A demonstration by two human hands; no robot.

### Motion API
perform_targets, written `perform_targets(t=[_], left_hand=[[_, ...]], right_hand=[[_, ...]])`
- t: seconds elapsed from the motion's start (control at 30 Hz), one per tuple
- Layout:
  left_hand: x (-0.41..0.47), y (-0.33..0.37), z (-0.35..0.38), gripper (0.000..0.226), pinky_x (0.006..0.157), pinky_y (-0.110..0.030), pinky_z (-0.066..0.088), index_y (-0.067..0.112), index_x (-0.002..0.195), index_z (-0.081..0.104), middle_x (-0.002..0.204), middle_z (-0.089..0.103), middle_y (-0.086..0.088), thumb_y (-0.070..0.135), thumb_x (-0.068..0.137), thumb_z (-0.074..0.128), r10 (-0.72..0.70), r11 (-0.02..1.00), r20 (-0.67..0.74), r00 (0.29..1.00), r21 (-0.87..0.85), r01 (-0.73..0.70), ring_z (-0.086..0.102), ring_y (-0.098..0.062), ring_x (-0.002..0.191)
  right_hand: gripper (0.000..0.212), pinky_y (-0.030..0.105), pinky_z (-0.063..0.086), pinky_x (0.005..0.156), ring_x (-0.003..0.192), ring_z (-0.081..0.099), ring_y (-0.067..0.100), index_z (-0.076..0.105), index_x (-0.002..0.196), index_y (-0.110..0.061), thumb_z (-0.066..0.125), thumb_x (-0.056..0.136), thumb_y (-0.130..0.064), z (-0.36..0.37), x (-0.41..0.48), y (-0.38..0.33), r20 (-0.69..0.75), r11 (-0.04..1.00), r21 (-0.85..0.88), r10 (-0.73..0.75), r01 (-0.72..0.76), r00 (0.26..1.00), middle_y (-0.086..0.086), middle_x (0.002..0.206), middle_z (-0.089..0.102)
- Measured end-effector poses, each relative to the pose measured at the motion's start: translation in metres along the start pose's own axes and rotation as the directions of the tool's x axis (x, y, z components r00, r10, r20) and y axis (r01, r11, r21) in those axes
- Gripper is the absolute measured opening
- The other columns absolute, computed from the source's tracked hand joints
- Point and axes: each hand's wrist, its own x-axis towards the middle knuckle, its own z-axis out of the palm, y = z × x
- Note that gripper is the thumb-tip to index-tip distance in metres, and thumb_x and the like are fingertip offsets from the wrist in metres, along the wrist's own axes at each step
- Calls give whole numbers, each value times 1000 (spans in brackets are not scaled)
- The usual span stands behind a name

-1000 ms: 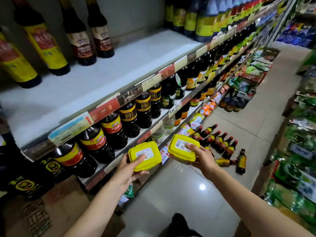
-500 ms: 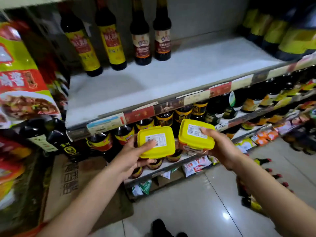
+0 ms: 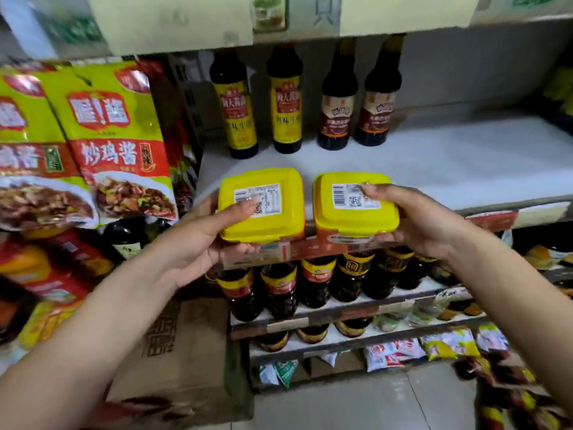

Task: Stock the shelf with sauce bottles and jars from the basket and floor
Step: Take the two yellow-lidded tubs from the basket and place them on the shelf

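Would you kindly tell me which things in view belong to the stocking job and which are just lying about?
Job: left hand, gripping a square yellow-lidded sauce tub; right hand, gripping a second yellow-lidded tub; the white shelf board ahead of them.
Lying about: green-and-red sauce pouches; brown cardboard box; small sachets on a low shelf.

Left jar (image 3: 279, 218), square, with a yellow lid and white barcode label, sits upright in the left hand (image 3: 198, 246). The matching right jar (image 3: 350, 218) is just beside it, in the right hand (image 3: 428, 221).
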Motion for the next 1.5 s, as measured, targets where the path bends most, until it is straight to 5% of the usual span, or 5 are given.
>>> perform_targets(t=[0.37,0.67,1.17,1.33,1.5], left_hand=[[73,16,-26,17,39,-13,48,18,96,59,60,69,2,22,81,64,-62,998,-209,976,6,64,63,-10,46],[113,13,-26,12,45,-15,52,20,91,59,84,65,-2,22,82,67,-87,995,-300,950,16,96,62,-15,70],[136,7,-48,29,33,-14,29,21,95,58,52,57,3,48,85,56,-56,975,-268,962,194,111,43,-7,36],[136,-5,-57,74,56,-21,40,24,114,56,87,62,-3,79,67,43,12,935,-291,957,343,93,55,-14,67],[134,-19,-59,86,87,-25,47,21,122,48,117,62,-2,42,48,84,227,869,-193,955,483,-108,60,-16,104]], right_hand=[[17,37,54,81,84,65,20,63,93,-20,58,85,-35,8,97,-25,-83,999,-38,6,-9,997,4,93,69],[6,27,54,61,71,65,13,61,85,-19,62,85,-25,20,135,-27,-172,998,-40,-61,55,983,0,82,68],[10,24,52,59,74,65,13,57,96,-18,53,92,-26,25,155,-13,-232,987,104,-96,123,968,1,90,67],[51,28,53,77,93,66,15,51,119,-16,67,72,-29,4,152,0,-68,978,91,-182,188,981,4,109,65],[71,13,50,73,90,62,2,44,126,-21,75,68,4,-2,155,9,-24,907,-313,-303,281,953,-5,106,62]])
